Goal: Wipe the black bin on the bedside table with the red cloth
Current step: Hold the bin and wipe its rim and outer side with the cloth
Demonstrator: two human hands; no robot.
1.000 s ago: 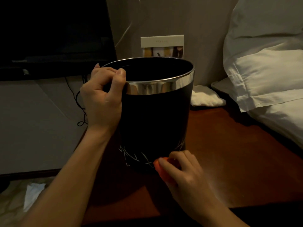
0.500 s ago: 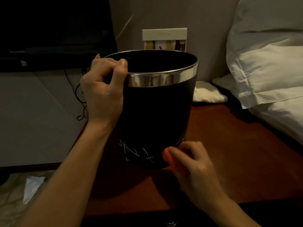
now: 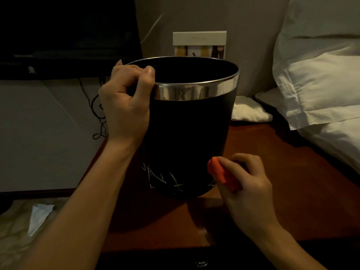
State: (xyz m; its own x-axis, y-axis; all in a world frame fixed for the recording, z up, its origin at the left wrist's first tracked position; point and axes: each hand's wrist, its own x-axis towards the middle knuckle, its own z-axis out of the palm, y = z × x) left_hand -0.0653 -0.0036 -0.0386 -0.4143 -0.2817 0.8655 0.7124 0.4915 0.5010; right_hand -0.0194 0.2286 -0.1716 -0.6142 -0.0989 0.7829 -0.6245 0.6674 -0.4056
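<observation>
The black bin (image 3: 187,133) with a silver rim band stands on the dark wooden bedside table (image 3: 272,172). White scratch-like marks show low on its front. My left hand (image 3: 126,106) grips the bin's rim at the left, thumb on the silver band and fingers curled over the edge. My right hand (image 3: 247,184) holds the bunched red cloth (image 3: 220,174) against the bin's lower right side, near the base.
A white folded cloth (image 3: 249,112) lies on the table behind the bin. A small card (image 3: 199,44) leans against the wall. White pillows (image 3: 319,84) crowd the right. Black cables (image 3: 97,114) hang at the left, and a crumpled tissue (image 3: 39,215) lies on the floor.
My right hand has slid the red cloth rightward and slightly up along the bin's lower side. My left hand keeps its grip on the rim.
</observation>
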